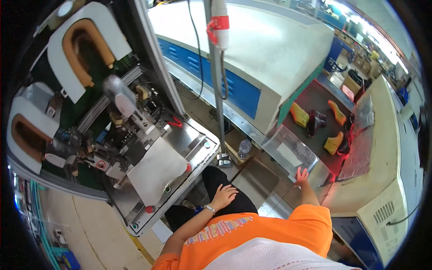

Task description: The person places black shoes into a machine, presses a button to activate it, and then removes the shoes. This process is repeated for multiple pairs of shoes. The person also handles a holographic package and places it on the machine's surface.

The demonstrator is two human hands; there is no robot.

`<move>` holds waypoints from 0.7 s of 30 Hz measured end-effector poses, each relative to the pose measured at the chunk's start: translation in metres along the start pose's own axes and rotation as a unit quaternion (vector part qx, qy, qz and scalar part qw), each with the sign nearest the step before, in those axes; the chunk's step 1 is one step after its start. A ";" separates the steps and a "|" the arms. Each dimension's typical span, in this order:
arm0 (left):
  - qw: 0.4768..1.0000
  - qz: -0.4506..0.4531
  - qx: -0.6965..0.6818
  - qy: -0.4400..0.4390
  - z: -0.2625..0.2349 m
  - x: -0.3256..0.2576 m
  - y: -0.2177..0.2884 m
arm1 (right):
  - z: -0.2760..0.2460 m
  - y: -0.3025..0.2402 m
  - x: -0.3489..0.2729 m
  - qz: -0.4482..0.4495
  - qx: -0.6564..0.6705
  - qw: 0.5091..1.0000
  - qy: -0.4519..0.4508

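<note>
Factory floor is seen from above, with a metal machine table (180,135) ahead. Left hand (223,195) is laid flat on the dark trouser thigh (225,180), fingers spread, holding nothing. Right hand (301,176) is raised, fingers splayed and empty, just short of a clear plastic guard (292,153); beyond the fingertips, yellow shoe lasts (299,114) ride a dark conveyor (319,96). Fingers are best kept outside the guard.

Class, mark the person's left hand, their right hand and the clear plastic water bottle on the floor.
left hand (223,195), head view, back of the hand on the thigh
right hand (301,176), head view, the palm
clear plastic water bottle (244,148), head view, its body
</note>
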State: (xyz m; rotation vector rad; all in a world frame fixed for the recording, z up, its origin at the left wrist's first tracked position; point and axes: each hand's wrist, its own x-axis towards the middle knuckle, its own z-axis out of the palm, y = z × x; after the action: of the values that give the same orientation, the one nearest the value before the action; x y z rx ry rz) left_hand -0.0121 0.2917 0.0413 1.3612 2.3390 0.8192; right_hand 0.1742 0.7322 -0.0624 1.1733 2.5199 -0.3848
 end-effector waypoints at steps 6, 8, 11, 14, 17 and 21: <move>0.961 -0.251 -0.117 0.015 0.000 -0.028 -0.049 | 0.020 0.011 0.036 -0.032 -0.087 0.995 -0.023; 0.951 -0.237 -0.195 0.048 0.028 -0.030 -0.086 | 0.048 0.041 0.047 -0.013 -0.058 0.998 0.033; 0.935 -0.298 -0.189 0.045 0.028 -0.033 -0.103 | 0.056 0.030 0.049 0.026 -0.039 0.998 0.030; 0.883 -0.389 -0.256 0.066 0.030 -0.051 -0.108 | 0.038 0.004 0.041 0.076 -0.011 0.997 0.026; 0.889 -0.385 -0.164 -0.188 0.054 -0.086 -0.166 | 0.015 -0.018 0.018 0.112 0.020 0.993 0.008; 0.883 -0.293 -0.091 -0.355 0.076 -0.120 -0.193 | 0.043 0.023 0.008 0.026 0.045 0.993 0.109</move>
State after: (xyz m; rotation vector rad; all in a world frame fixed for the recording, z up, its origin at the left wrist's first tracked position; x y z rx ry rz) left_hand -0.0444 0.1377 -0.1394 0.6335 1.8414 0.2653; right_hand 0.1951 0.7358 -0.1072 1.3815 2.6743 -0.3792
